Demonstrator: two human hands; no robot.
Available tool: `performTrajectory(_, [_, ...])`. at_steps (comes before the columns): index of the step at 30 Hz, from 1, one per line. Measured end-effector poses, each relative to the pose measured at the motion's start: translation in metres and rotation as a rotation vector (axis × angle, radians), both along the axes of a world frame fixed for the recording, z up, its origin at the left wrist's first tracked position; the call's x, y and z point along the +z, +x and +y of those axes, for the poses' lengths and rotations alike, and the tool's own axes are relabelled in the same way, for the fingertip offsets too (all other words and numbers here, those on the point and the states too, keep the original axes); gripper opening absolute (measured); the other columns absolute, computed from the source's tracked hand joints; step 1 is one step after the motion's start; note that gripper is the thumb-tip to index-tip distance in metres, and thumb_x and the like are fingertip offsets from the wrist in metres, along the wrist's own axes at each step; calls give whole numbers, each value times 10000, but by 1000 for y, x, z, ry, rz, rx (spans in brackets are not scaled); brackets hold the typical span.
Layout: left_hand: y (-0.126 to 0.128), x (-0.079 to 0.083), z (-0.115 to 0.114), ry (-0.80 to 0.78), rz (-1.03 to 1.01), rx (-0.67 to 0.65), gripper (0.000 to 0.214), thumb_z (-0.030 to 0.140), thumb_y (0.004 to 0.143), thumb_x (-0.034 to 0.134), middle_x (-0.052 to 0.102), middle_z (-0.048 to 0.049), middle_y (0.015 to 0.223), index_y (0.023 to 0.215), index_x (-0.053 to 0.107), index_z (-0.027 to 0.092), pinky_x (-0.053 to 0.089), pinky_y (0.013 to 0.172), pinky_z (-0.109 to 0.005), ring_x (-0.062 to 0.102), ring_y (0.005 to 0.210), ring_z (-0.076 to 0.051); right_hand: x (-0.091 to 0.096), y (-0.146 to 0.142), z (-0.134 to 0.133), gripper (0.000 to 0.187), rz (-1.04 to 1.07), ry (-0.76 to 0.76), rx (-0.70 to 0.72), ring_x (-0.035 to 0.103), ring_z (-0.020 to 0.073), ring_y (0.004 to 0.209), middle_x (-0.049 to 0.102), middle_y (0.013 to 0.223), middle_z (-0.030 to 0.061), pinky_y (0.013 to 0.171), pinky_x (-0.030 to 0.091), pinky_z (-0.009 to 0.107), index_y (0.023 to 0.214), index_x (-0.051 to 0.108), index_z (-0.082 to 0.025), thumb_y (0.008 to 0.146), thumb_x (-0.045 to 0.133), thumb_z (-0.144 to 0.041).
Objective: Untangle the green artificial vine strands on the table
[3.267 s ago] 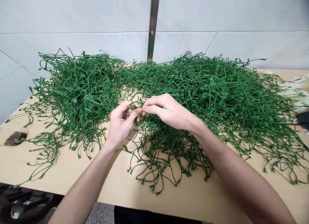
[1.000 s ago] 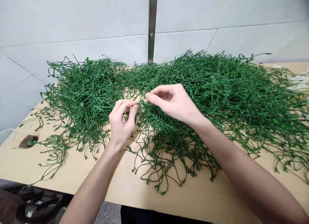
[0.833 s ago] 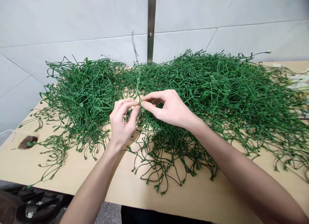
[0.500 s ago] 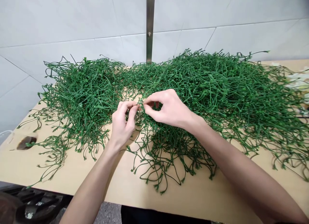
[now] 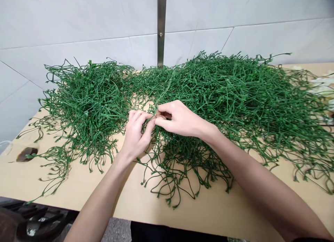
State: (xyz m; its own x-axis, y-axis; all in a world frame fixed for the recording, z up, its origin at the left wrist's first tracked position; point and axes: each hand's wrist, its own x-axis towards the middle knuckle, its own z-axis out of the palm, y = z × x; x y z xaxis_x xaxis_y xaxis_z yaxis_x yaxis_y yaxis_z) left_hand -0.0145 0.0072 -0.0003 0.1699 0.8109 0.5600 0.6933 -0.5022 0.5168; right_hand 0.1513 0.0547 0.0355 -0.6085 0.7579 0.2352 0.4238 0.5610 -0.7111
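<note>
My left hand and my right hand meet fingertip to fingertip above the table's middle. Both pinch a thin green plastic stem, whose blurred upper end rises away from my fingers toward the wall. The exact grip point is hidden between the fingers. Around them lie heaps of similar artificial stems with small tufted tips: a left pile and a larger right pile. Loose curly stems spread below my right hand.
The piles lie on a pale wooden table against a tiled wall with a metal strip. White artificial flowers sit at the right edge. A dark hole is in the tabletop at left; dark machinery shows below.
My left hand has shifted slightly right, and the fingertips of both hands are now closer together. A stem now sticks up blurred from between them.
</note>
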Motion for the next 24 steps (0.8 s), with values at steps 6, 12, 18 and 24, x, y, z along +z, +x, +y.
performTrajectory(6, [-1, 3, 0, -94, -135, -85, 136, 209, 894, 536, 575, -6, 751, 759, 548, 195, 390, 747, -308, 473, 791, -171, -8, -4, 3, 169, 200, -145, 30, 335, 63, 517, 401, 513, -59, 508, 264, 223, 559, 550, -136, 715, 546, -201])
performTrajectory(12, [-7, 6, 4, -292, -465, -64, 168, 271, 853, 595, 526, 5, 673, 715, 593, 176, 360, 609, -266, 433, 639, -128, -18, -5, 8, 148, 335, -144, 154, 487, 78, 589, 580, 636, -21, 584, 387, 211, 657, 595, -131, 702, 471, -66])
performTrajectory(18, [-6, 1, 8, -278, -587, 90, 186, 347, 800, 684, 584, 8, 663, 780, 683, 162, 363, 551, -236, 450, 584, -98, -9, -2, 8, 232, 293, -73, -142, 563, 113, 679, 683, 767, 27, 648, 418, 248, 790, 693, -126, 846, 470, -158])
performTrajectory(24, [-4, -1, 8, -254, -623, 38, 188, 343, 754, 730, 681, -23, 750, 783, 695, 161, 469, 664, -249, 586, 690, -133, -3, -3, 1, 157, 267, -115, 16, 613, 120, 738, 711, 813, 20, 675, 444, 238, 858, 721, -136, 789, 666, -266])
